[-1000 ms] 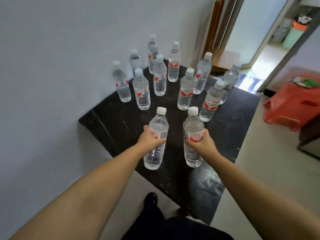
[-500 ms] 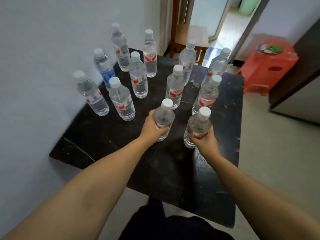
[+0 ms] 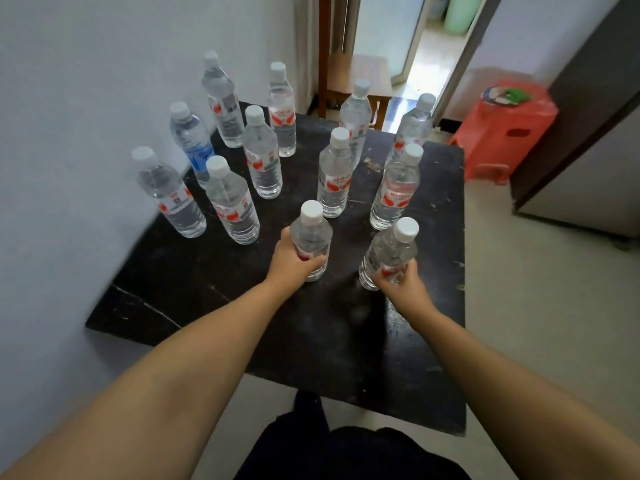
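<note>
The left hand (image 3: pixel 290 258) is grasping one clear, white-capped water bottle (image 3: pixel 311 242) with a red label; the right hand (image 3: pixel 401 284) is grasping another bottle (image 3: pixel 389 252). Both are standing near the middle of the black table (image 3: pixel 221 306).

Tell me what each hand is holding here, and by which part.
The left hand grips a clear plastic water bottle with a white cap around its middle; the right hand grips a second such bottle around its lower body.

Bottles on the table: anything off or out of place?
One blue-label bottle at the back left stands among red-label bottles. The right hand holds a tilted bottle; nothing looks spilled.
</note>
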`<control>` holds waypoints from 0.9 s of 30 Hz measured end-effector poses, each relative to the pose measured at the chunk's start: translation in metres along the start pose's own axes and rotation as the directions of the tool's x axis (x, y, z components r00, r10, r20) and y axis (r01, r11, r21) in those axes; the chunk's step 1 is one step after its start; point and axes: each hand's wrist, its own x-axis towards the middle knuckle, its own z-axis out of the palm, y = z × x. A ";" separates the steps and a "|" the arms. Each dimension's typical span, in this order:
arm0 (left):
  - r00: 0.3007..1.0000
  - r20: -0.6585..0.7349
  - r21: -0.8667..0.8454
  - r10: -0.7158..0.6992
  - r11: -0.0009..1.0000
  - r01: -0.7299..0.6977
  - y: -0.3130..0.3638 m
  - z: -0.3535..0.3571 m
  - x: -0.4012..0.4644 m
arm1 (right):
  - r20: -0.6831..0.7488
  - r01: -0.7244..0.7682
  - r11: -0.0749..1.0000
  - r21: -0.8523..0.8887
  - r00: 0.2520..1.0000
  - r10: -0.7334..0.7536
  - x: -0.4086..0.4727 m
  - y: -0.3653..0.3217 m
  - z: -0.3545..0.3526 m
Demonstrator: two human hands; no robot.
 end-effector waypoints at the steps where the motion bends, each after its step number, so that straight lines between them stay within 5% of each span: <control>1: 1.000 -0.004 0.009 -0.006 1.000 0.006 0.001 0.000 0.000 | 0.010 -0.018 0.999 -0.029 1.000 0.019 0.000 0.002 -0.001; 6: 0.997 -0.021 0.096 -0.073 0.993 0.075 0.002 0.002 -0.011 | 0.075 -0.118 0.990 -0.072 0.989 0.124 -0.004 0.013 -0.012; 14: 0.943 -0.102 0.215 -0.316 0.919 0.331 -0.005 0.010 -0.063 | 0.260 -0.114 0.917 -0.382 0.939 0.225 -0.021 0.013 -0.025; 18: 0.921 -0.123 0.261 -0.370 0.883 0.389 -0.011 0.020 -0.099 | 0.406 0.063 0.809 -0.585 0.886 0.225 -0.038 0.025 -0.031; 27: 0.873 -0.155 0.318 -0.462 0.814 0.486 -0.044 0.065 -0.232 | 0.647 0.450 0.566 -0.691 0.734 0.207 -0.084 0.053 -0.033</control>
